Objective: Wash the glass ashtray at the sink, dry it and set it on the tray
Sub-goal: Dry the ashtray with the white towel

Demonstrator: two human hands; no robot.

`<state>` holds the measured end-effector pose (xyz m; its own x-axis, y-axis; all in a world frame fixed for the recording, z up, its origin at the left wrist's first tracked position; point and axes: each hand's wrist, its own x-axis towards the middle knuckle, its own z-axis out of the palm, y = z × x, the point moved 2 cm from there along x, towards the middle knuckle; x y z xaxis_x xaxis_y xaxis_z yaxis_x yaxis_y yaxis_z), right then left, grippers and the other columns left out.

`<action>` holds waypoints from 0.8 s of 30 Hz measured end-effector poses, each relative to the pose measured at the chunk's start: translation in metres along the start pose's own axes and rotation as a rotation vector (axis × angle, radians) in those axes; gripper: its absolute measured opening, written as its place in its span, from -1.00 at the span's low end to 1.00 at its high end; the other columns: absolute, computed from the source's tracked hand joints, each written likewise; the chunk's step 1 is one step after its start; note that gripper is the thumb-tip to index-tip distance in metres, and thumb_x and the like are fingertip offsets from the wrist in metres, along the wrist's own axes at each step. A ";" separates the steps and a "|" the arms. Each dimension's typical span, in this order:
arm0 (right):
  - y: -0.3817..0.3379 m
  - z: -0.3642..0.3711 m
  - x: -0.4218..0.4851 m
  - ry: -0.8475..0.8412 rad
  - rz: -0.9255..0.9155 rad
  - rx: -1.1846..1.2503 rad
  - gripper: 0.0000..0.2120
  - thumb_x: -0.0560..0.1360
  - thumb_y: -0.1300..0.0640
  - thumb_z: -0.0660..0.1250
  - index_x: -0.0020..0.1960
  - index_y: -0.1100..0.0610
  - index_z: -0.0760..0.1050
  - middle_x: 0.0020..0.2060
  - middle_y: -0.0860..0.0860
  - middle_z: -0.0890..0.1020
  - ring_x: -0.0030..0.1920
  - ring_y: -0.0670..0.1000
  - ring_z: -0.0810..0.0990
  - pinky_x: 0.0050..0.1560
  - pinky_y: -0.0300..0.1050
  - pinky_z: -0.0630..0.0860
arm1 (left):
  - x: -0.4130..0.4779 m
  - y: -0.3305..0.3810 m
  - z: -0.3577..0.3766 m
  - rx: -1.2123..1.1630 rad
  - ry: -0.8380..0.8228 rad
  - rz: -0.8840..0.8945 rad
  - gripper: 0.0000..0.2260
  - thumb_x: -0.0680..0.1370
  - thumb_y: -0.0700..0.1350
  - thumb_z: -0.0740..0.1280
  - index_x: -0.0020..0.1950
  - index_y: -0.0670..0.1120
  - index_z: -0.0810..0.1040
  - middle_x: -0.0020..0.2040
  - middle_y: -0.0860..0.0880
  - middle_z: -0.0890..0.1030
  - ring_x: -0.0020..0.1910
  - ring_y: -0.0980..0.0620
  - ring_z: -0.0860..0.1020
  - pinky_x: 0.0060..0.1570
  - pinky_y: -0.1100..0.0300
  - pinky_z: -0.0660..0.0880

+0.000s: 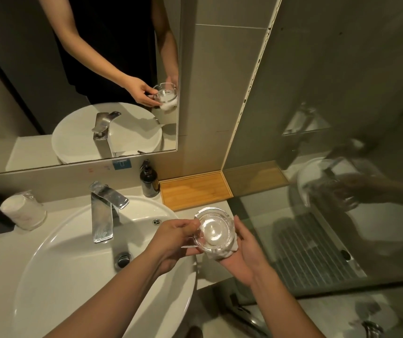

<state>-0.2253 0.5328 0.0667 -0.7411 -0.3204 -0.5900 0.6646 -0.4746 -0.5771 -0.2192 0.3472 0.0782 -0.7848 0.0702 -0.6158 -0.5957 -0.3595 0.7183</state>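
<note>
Both hands are being observed nearest the camera, just off the right-hand rim of the sink, with the glass ashtray being held between them. The ashtray is being carried clear of the sink, above the counter edge to its right, and is not yet on the tray, which is lying behind and to the right of the sink against the wall.

The left hand is being closed on the ashtray's near-left rim, thumb and fingertips pinching the glass. The right hand is being cupped beneath it, gripping a wad of white cloth that is being pressed against the underside, with the thumb lying along the right wall of the glass. No water is being seen at the tap behind the sink. Drying is being judged as the step in hand.

Handling is being assessed as follows: the ashtray is being judged thick, rigid and fairly heavy for its size, slippery where wet, and liable to chip or shatter if dropped on the sink. The safest hold is being judged to be across the rim on opposite sides, with the cloth kept underneath until the ashtray is being lowered flat onto the tray.
</note>
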 end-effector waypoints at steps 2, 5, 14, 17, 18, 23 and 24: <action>0.003 0.003 0.000 -0.011 0.002 -0.019 -0.38 0.60 -0.29 0.17 0.38 0.17 0.56 0.36 0.30 0.56 0.39 0.32 0.51 0.44 0.27 0.40 | -0.001 0.000 0.003 0.001 -0.009 -0.020 -0.87 0.55 -0.16 0.47 -0.11 -0.19 0.77 -0.11 -0.24 0.76 -0.20 -0.14 0.75 -0.20 -0.04 0.69; 0.003 -0.001 -0.001 -0.035 -0.007 -0.024 -0.32 0.60 -0.34 0.16 0.41 0.18 0.53 0.39 0.30 0.54 0.42 0.31 0.49 0.44 0.24 0.41 | 0.000 0.002 0.006 0.007 0.001 -0.033 -0.88 0.54 -0.17 0.47 -0.11 -0.20 0.77 -0.12 -0.21 0.76 -0.18 -0.12 0.74 -0.18 -0.05 0.69; -0.001 -0.002 -0.004 0.036 -0.059 -0.053 -0.45 0.54 -0.16 0.37 0.40 0.16 0.53 0.27 0.27 0.64 0.17 0.24 0.69 -0.01 0.08 0.66 | -0.003 0.007 0.009 0.096 -0.034 -0.065 -0.79 0.52 0.01 0.49 0.05 -0.09 0.72 0.13 -0.11 0.67 0.10 -0.18 0.58 0.07 -0.14 0.65; 0.000 0.000 -0.004 0.025 -0.081 -0.100 -0.50 0.57 -0.14 0.35 0.35 0.17 0.58 0.29 0.27 0.62 0.26 0.26 0.64 0.19 0.19 0.62 | -0.006 0.006 0.009 -0.075 -0.121 -0.104 -0.81 0.47 -0.06 0.51 0.02 -0.12 0.67 0.04 -0.15 0.67 0.04 -0.19 0.65 0.08 -0.30 0.64; 0.001 0.000 -0.003 0.029 -0.083 -0.109 -0.51 0.57 -0.14 0.35 0.35 0.17 0.58 0.30 0.27 0.62 0.30 0.26 0.61 0.30 0.23 0.56 | -0.006 0.006 0.009 -0.119 -0.135 -0.107 -0.78 0.44 -0.09 0.52 0.02 -0.14 0.65 0.02 -0.17 0.68 0.02 -0.20 0.66 0.03 -0.29 0.66; 0.006 0.002 0.000 0.055 -0.105 -0.195 -0.46 0.57 -0.21 0.32 0.41 0.12 0.53 0.33 0.23 0.61 0.38 0.26 0.54 0.44 0.27 0.43 | -0.006 -0.002 0.008 -0.276 -0.138 -0.141 -0.61 0.38 -0.14 0.54 0.17 -0.19 0.62 0.00 -0.22 0.69 0.02 -0.20 0.66 0.00 -0.22 0.66; 0.007 0.003 -0.001 0.065 -0.111 -0.242 -0.45 0.57 -0.25 0.30 0.40 0.08 0.55 0.31 0.20 0.62 0.36 0.23 0.56 0.41 0.24 0.45 | -0.006 -0.003 0.007 -0.292 -0.149 -0.157 -0.60 0.38 -0.13 0.54 0.17 -0.22 0.64 -0.03 -0.22 0.72 0.00 -0.19 0.68 0.02 -0.21 0.66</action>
<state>-0.2203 0.5268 0.0649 -0.8084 -0.2206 -0.5457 0.5885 -0.2917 -0.7540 -0.2140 0.3547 0.0822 -0.7168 0.2731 -0.6415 -0.6539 -0.5828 0.4825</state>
